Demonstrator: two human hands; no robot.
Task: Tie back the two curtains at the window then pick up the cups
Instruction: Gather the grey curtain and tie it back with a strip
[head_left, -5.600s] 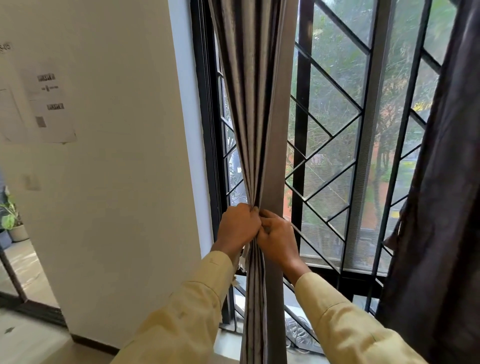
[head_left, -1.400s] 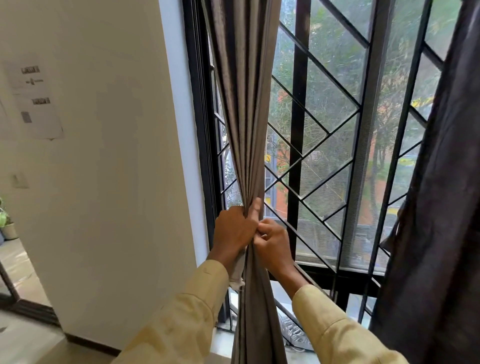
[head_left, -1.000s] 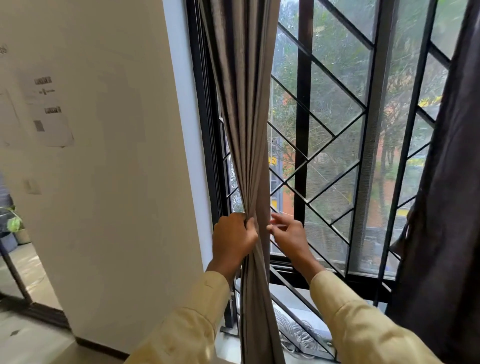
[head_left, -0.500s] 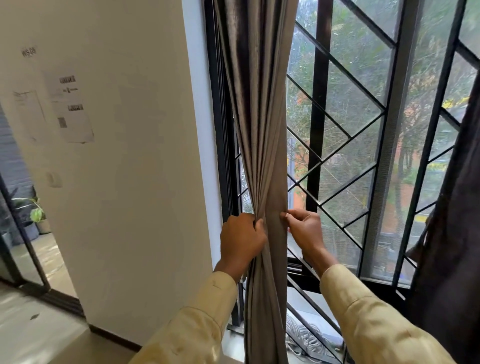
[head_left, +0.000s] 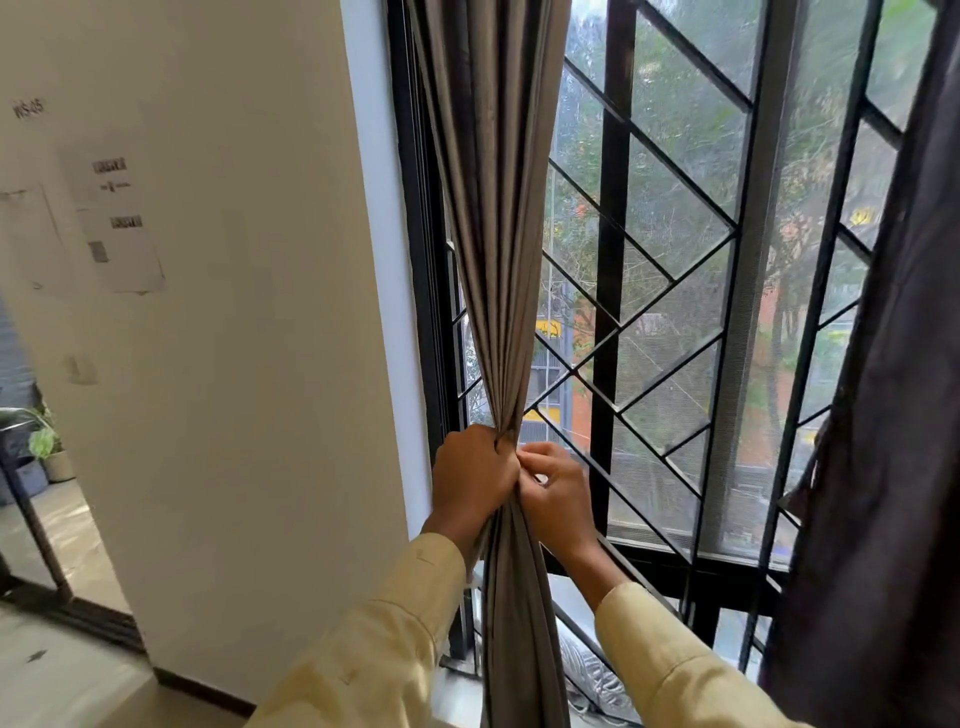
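A grey-brown left curtain hangs at the left edge of the window, bunched into a narrow waist at mid-height. My left hand is clenched around that waist from the left. My right hand presses against it from the right, fingers curled on the fabric next to the left hand. A darker right curtain hangs along the right side, gathered, with a tie knot showing at its left edge. No cups are in view.
A black diamond-pattern window grille with mesh stands behind the curtains. A cream wall with taped paper notices is to the left. A potted plant sits beyond a doorway at far left.
Both hands were apart with the curtain looser half a second ago; now they have come together and squeezed the left curtain into a tight bunch.
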